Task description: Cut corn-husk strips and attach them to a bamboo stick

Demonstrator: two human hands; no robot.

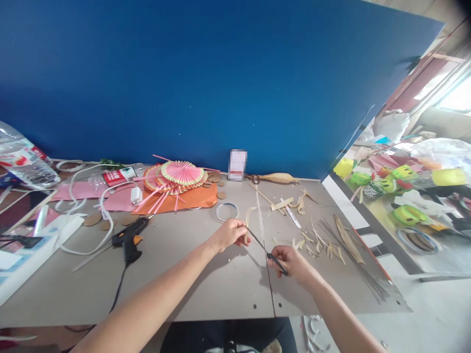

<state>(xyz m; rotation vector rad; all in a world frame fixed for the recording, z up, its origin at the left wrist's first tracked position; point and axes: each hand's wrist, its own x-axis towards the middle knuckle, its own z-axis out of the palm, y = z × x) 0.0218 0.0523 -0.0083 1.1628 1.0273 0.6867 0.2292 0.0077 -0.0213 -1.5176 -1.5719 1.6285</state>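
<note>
A pale dry strip (pixel 246 238) is above the middle of the table (pixel 180 235), pinched by fingers of the left hand (pixel 231 233). The right hand (pixel 290 261) grasps black scissors (pixel 276 263), blades toward the strip. To the right lie dry scraps (pixel 299 243); to the left, a black glue gun (pixel 128 243). At the far left I see a clear bottle (pixel 31 169); its contents I cannot tell.

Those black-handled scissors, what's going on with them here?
A person's right hand holds the black-handled scissors, their tips by the left hand, which pinches a pale, dry, husk-like strip. Whether they are cutting is unclear. Similar pale pieces lie rightward on the grey table; a black glue gun lies leftward.
</note>
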